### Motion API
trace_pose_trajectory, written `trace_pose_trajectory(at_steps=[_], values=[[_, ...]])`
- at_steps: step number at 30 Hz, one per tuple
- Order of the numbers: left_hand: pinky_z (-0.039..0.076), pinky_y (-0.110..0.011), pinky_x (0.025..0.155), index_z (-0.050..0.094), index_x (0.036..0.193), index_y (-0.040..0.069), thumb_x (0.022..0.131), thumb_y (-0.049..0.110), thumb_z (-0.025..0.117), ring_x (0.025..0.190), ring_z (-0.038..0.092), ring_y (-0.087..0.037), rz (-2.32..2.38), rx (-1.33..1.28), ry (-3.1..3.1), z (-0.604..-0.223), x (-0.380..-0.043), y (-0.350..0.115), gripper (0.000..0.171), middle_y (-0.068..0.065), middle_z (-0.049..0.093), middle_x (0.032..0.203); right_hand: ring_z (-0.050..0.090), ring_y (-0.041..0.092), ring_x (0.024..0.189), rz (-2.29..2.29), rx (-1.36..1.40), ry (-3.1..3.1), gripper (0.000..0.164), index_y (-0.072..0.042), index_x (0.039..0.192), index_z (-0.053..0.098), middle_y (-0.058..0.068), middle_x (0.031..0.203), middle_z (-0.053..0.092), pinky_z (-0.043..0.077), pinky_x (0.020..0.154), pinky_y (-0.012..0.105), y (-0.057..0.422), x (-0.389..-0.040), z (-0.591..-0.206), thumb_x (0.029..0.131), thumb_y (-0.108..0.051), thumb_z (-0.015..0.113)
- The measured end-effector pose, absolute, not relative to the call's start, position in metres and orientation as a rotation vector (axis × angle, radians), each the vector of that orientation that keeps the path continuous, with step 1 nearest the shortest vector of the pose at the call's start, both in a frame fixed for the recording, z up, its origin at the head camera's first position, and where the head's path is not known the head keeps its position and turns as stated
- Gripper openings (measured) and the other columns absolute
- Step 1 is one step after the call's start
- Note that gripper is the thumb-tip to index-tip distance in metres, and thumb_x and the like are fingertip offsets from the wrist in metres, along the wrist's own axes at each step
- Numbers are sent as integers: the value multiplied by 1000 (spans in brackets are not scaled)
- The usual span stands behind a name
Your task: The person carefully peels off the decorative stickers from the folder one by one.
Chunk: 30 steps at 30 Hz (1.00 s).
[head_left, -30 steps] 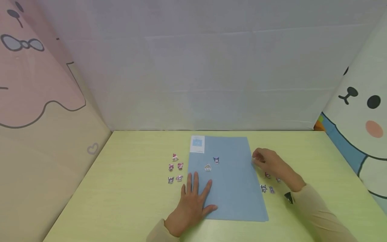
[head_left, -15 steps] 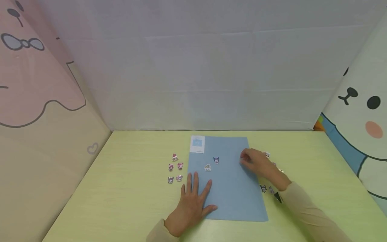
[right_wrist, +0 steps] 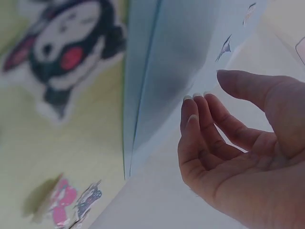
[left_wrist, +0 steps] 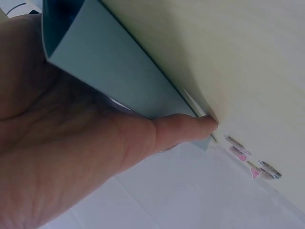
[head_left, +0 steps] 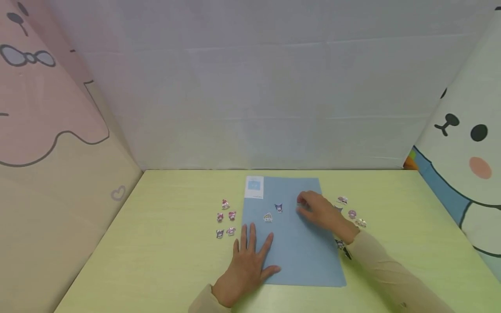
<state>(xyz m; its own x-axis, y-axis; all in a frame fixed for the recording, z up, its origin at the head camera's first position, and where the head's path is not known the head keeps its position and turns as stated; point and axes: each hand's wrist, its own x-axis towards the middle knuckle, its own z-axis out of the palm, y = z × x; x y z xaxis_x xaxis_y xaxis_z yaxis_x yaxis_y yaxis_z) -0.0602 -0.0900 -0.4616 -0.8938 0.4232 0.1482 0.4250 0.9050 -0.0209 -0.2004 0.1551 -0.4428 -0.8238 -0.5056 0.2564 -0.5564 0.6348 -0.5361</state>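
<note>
A light blue folder lies on the table, with a white label at its upper left corner. My left hand rests on its lower left part, fingers spread; in the left wrist view one finger reaches past the folder's edge. Over the folder's right half is my right hand, fingers loosely bent. The right wrist view shows a gap between thumb and fingertips, and no thing between them. Two small stickers are on the folder: a purple character and a whitish, roughly triangular one.
Several pink and purple character stickers lie left of the folder. More stickers lie to its right, some partly hidden by the right arm. A white sheet stands behind the pale yellow-green table, with cartoon-printed cloths at both sides.
My right hand has moved left from the folder's right edge to over its right half, uncovering stickers at the right. The left hand has stayed in place.
</note>
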Motion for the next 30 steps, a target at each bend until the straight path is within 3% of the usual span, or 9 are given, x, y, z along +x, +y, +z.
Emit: trace_pose_trajectory(at_steps=[7, 13, 20, 30], values=[[51, -61, 89, 54, 148, 20, 92, 70, 58, 133, 45, -56, 53, -654, -2833, -477, -63, -92, 75, -36, 43, 147, 64, 27, 87, 934, 896, -2763, 16, 3, 104, 65, 12, 95, 65, 55, 80, 45, 143, -200, -443, 91, -2, 74], [52, -58, 90, 55, 148, 22, 89, 72, 61, 134, 46, -54, 95, -624, -2835, -485, -66, -92, 77, -33, 44, 148, 65, 28, 91, 933, 876, -2805, 27, 5, 116, 64, 16, 105, 64, 56, 83, 44, 134, -198, -443, 93, -5, 73], [49, -60, 94, 54, 149, 22, 91, 69, 60, 136, 43, -53, 84, -620, -2948, -452, -58, -86, 75, -33, 42, 149, 65, 27, 92, 897, 902, -2816, 29, 4, 117, 65, 15, 107, 63, 57, 84, 43, 123, -197, -441, 92, -7, 75], [49, -60, 93, 54, 149, 22, 91, 69, 61, 136, 43, -53, 77, -625, -2961, -453, -60, -86, 75, -33, 41, 149, 59, 21, 87, 877, 892, -2854, 28, 2, 117, 66, 13, 105, 62, 55, 81, 40, 112, -198, -443, 94, -11, 75]])
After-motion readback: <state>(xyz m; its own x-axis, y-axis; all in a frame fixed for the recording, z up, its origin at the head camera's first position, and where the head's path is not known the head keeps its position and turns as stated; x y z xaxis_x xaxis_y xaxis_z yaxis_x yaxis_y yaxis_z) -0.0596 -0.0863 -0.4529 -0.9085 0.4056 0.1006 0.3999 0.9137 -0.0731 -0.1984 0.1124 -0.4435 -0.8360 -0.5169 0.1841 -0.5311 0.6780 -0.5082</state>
